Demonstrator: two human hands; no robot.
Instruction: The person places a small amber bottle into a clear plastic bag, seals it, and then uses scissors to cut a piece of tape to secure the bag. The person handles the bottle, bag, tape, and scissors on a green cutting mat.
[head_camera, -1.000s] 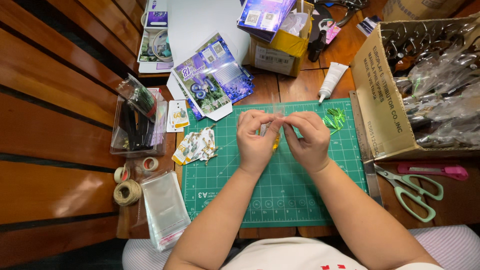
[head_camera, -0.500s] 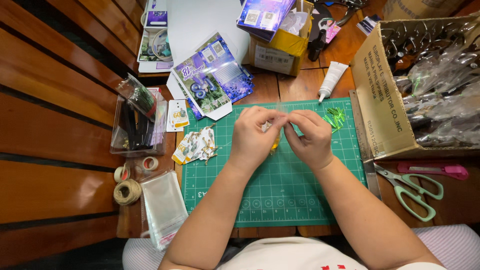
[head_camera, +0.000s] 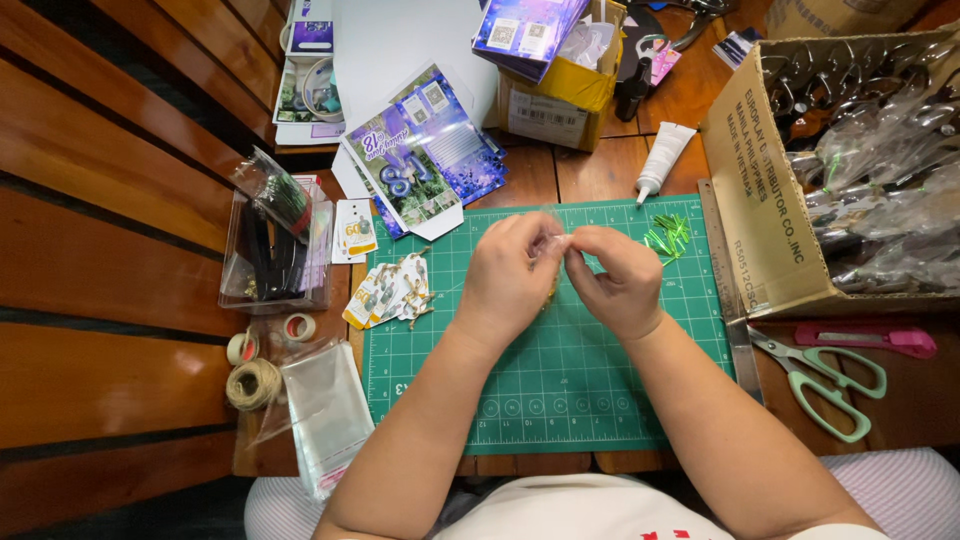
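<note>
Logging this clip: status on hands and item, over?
Left hand and right hand pinching one small clear item together above green cutting mat. Nothing blocking; tag pile sits left.

Both hands, left hand (head_camera: 508, 280) and right hand (head_camera: 618, 282), meet fingertip to fingertip, forearms angled inward.

I see bare green cutting mat (head_camera: 560, 400) below the left hand (head_camera: 508, 280) and right hand (head_camera: 622, 283), free to pass. A cardboard box (head_camera: 745, 215) blocks the right side; tags (head_camera: 392, 292) lie left, scissors (head_camera: 825, 380) near right.
</note>
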